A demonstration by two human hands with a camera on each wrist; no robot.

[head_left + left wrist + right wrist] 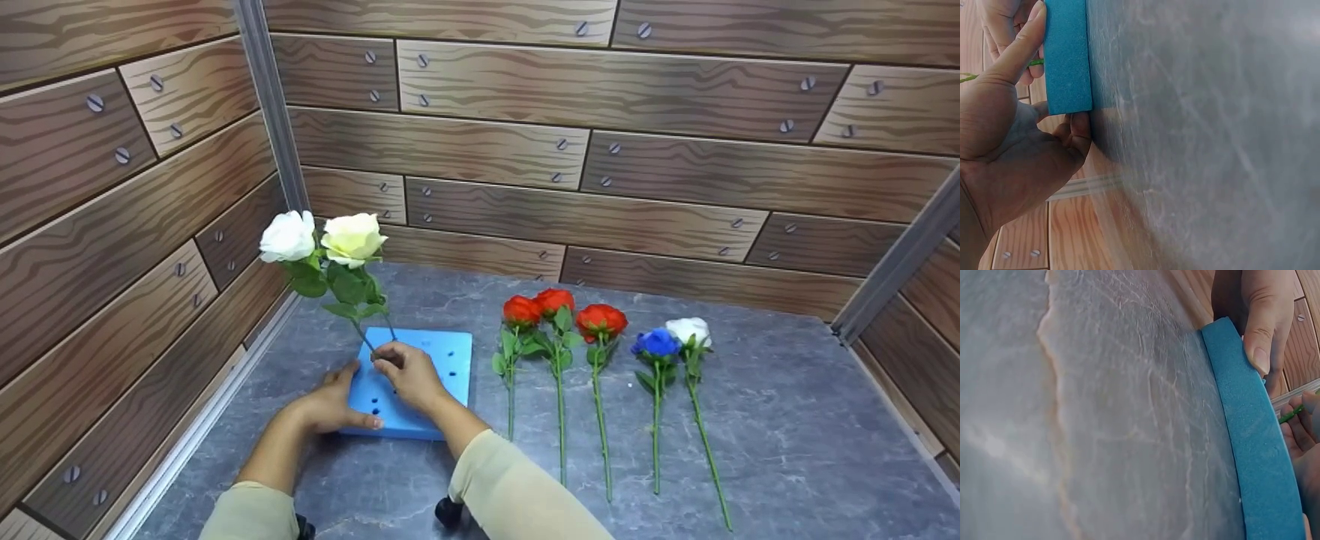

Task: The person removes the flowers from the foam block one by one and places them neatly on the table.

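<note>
A blue foam block [459,390] with small holes in its top lies on the table. My left hand [330,401] grips its left front part, the thumb along the near edge and the fingers at the left side; the left wrist view shows this hand [1016,129] at the block's end [1067,56]. Over the block my right hand [411,375] pinches a thin stem that runs up toward the white rose [288,236]. A pale yellow rose [354,238] stands beside it, its stem passing behind the right hand. In the right wrist view, a green stem [1291,414] lies at the right fingers.
Right of the block, several roses lie in a row: red roses [601,321], a blue rose [657,343] and another white rose [688,331], stems toward me. Wood-patterned walls [480,157] enclose the grey marbled table [787,420] at the back and sides.
</note>
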